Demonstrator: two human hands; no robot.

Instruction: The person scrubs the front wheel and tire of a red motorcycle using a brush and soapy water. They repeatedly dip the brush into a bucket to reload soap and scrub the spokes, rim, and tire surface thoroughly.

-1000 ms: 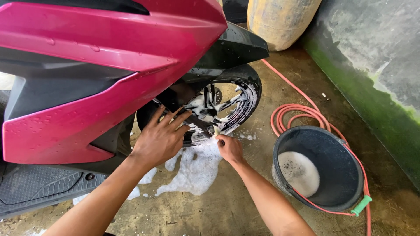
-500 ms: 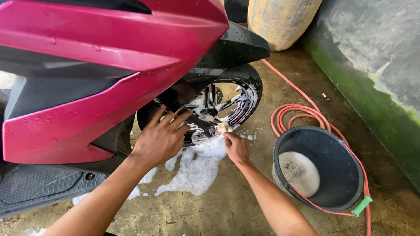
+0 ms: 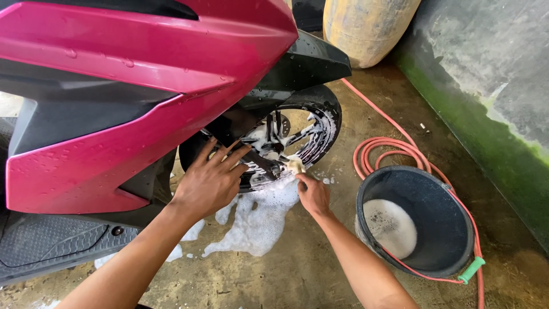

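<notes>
A person is crouching beside a pink scooter (image 3: 143, 86), working on its soapy front wheel (image 3: 286, 140). The left hand (image 3: 209, 180) is resting flat against the tyre at about 9 o'clock of the wheel, fingers spread wide and holding nothing. The right hand (image 3: 313, 194) is closing its fingers around a small pale sponge (image 3: 295, 165), pressing it to the rim at about 6 o'clock of the wheel, just beside the spokes. White foam (image 3: 260, 220) is pooling on the wet concrete floor under the wheel, between the two forearms. At 3 o'clock of the right hand a dark bucket (image 3: 452, 223) is standing upright, holding a patch of suds at its bottom, its wire handle with a green grip lying down over the near rim. A red hose (image 3: 389, 150) is coiling at 12 o'clock of the bucket, running on toward a yellow drum (image 3: 366, 26) by the stained wall.
</notes>
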